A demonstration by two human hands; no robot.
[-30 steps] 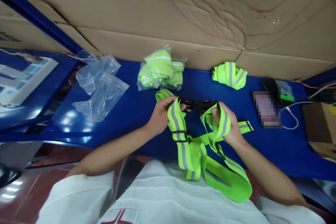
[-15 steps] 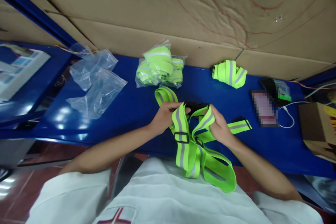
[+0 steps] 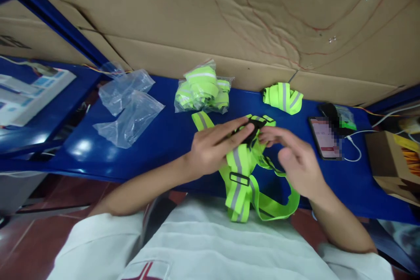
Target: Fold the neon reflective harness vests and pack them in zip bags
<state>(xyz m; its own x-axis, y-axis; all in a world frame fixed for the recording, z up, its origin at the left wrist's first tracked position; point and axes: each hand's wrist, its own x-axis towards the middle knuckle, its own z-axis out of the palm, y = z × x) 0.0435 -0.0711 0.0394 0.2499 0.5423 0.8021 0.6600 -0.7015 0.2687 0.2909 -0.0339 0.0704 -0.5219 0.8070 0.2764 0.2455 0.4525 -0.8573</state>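
A neon-green reflective strap harness (image 3: 241,177) with grey stripes hangs from the blue table's (image 3: 170,135) front edge down to my lap. My left hand (image 3: 213,146) lies over its upper part, fingers stretched toward the black buckle (image 3: 251,133) and pinching there. My right hand (image 3: 295,157) is beside it, fingertips meeting the left at the buckle and bunched straps. Both hands hold the harness together above the table.
Empty clear plastic bags (image 3: 129,103) lie at the left. A bagged bundle of green straps (image 3: 203,89) and a folded loose harness (image 3: 282,96) sit by the cardboard wall (image 3: 229,17). A phone (image 3: 324,138) with cable and a cardboard box (image 3: 390,162) are at the right.
My hands came together, gathering the straps and buckle into a tighter bunch. The hanging loop has been drawn up shorter. The side strap that lay flat on the right is no longer spread out.
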